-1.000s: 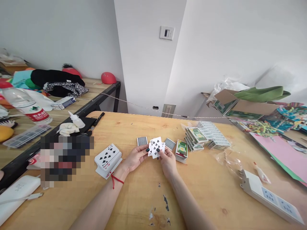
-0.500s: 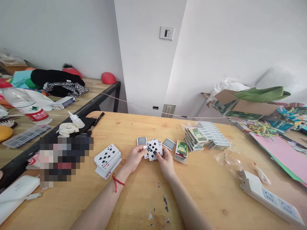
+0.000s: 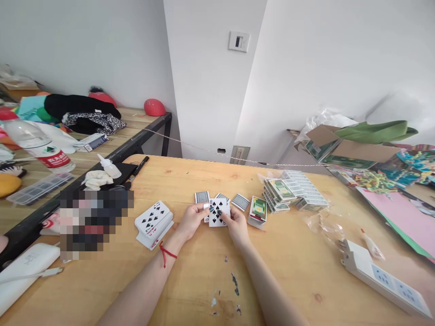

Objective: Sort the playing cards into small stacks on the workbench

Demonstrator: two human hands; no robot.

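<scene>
Both hands meet over the middle of the wooden table. My left hand and my right hand together pinch a small bunch of playing cards, face up, with a spade card on top. A red string is tied round my left wrist. To the left lies a face-up pile of cards topped by a spade card. Just beyond my fingers two face-down cards lie on the table. A green card box stands to the right of my right hand.
Stacked green card packs and wrapped packs sit at the right rear. A white power strip lies near the right edge, a white power bank at the left. A second table holds a bottle and clothes.
The cards were spread in a fan a second ago; now my hands have drawn them together into a tighter bunch and lowered them slightly toward the table.
</scene>
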